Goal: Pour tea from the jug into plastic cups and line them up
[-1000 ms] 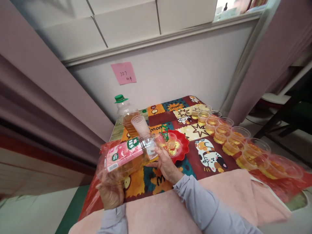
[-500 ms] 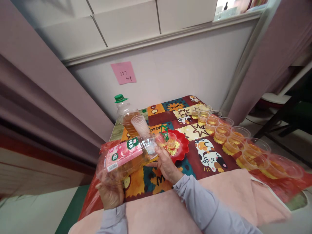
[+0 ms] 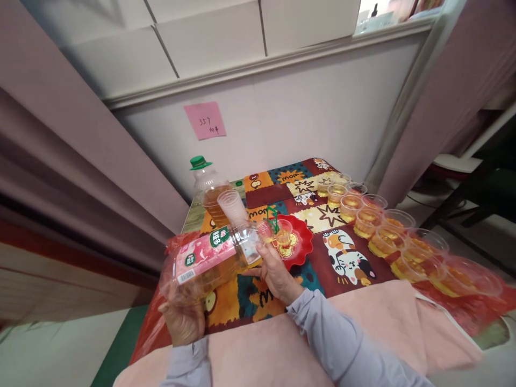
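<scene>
A large clear juice bottle (image 3: 205, 257) with a pink label lies tipped almost level, its neck pointing right. My left hand (image 3: 185, 321) is wrapped around its base from below. My right hand (image 3: 277, 273) grips it near the shoulder, with some fingers hidden underneath. A green plastic loop (image 3: 273, 219) stands up at the bottle's neck. Right at the mouth, a small clear plastic cup (image 3: 284, 234) stands on a red scalloped plate (image 3: 303, 258), with yellowish liquid low in it. Amber juice lies along the lower side of the bottle.
Behind the bottle stand a stack of clear cups (image 3: 233, 204) and a second juice jug (image 3: 215, 201) with a green hat-shaped cap (image 3: 199, 163). Rows of cups with yellow juice (image 3: 368, 221) line the table's right side. Pink cloth (image 3: 363, 312) covers the near edge.
Almost nothing differs. Both hands keep the bottle tipped over the cup in the same place; the whole view has shifted very slightly.
</scene>
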Motion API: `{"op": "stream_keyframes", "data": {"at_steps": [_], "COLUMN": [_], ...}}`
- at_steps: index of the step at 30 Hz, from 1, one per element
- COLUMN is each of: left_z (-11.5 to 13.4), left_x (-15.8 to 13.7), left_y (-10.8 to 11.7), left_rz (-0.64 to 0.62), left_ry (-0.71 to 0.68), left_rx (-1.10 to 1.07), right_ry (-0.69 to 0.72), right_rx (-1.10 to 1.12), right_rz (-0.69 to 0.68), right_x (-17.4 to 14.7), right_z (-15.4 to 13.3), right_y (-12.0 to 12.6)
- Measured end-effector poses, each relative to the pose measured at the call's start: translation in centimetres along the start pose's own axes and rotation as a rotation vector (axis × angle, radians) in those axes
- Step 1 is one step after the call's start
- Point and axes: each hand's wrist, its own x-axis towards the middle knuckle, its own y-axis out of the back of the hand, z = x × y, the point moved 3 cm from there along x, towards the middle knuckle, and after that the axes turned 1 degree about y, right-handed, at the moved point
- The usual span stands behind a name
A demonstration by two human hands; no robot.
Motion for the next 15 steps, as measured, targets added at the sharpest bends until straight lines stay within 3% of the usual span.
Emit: {"op": "stream_keyframes", "data": {"at_steps": [8,11,15], "left_z": [-0.4,0.0,-0.2], "left_x": [-0.4,-1.1,-1.9], "left_y": [0.1,-1.0,-1.9], "left_rz": [0.039,-0.004,-0.096], "left_ry": [0.058,0.037,0.120], "left_rx": [0.013,-0.025,-0.065], "right_ry": [0.056,0.085,0.173], "right_rx": [-0.092,-0.156,-0.252], "right_rz": [-0.007,0.009,0.006], "right_x": [0.0,0.1,-0.1], "right_z": [-0.3,-0.6,-1.6], "right_y": [0.1,0.2,0.0]}}
